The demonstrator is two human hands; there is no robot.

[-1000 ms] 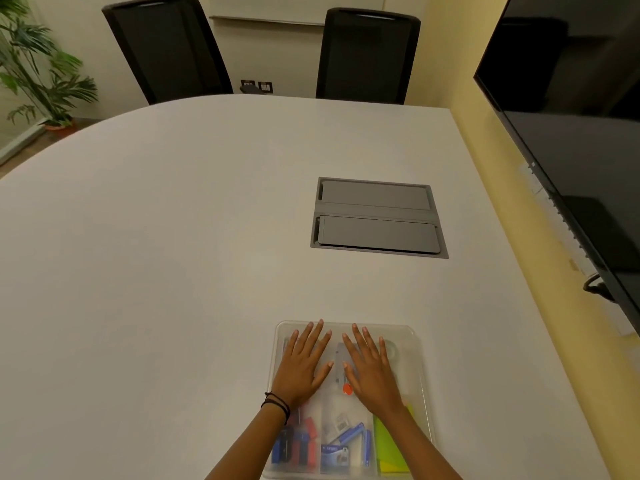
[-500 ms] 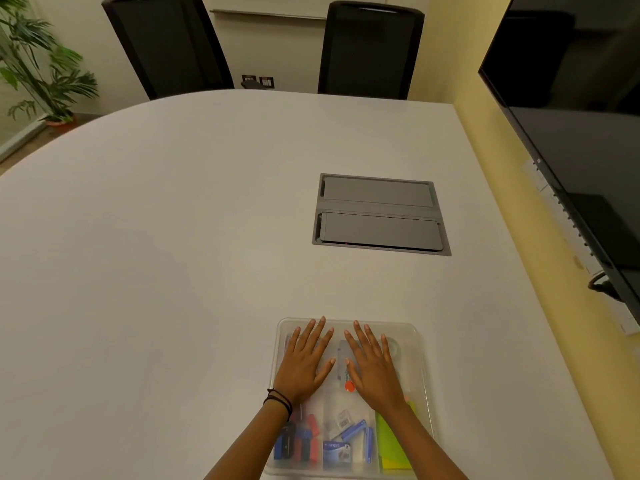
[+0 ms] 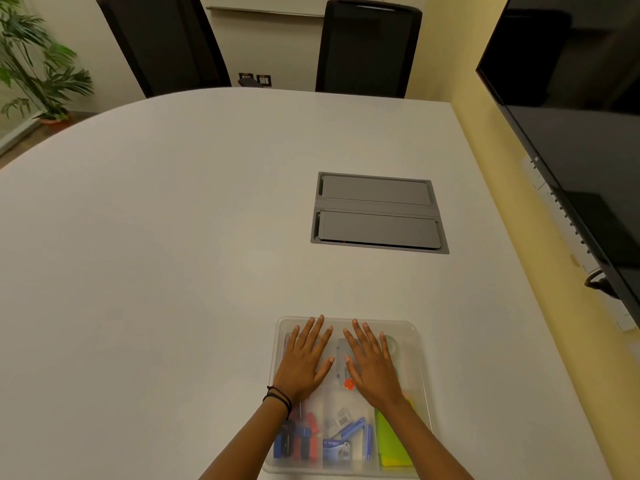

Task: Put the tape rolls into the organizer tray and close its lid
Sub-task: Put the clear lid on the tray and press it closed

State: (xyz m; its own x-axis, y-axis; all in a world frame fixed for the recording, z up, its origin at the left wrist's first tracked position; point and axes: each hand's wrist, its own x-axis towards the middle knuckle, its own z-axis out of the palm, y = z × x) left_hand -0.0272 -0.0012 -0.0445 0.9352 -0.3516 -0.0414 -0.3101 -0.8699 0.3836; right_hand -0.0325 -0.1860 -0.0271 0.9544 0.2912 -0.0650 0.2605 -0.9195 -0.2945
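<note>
Both of my hands lie flat on the clear lid (image 3: 414, 344) of the organizer tray (image 3: 426, 427), which sits at the near edge of the white table (image 3: 173, 254).

My worry is the seating. If a corner of the lid has not dropped over the rim, pressing only at the far end could rock it and leave the near end standing proud. A hard push might also skid the whole tray toward me, since it sits close to the table's edge. A roll standing too tall inside would hold the lid up.

My left hand (image 3: 302, 363) is spread wide, fingers apart, palm down on the left half of the lid, gripping nothing. My right hand (image 3: 372, 367) mirrors it on the right half, fingers fanned, also only pressing.

Just beyond my right fingertips a pale ring shows through the plastic, probably a tape roll (image 3: 391, 342); any others are hidden under my palms, so I cannot tell.
</note>
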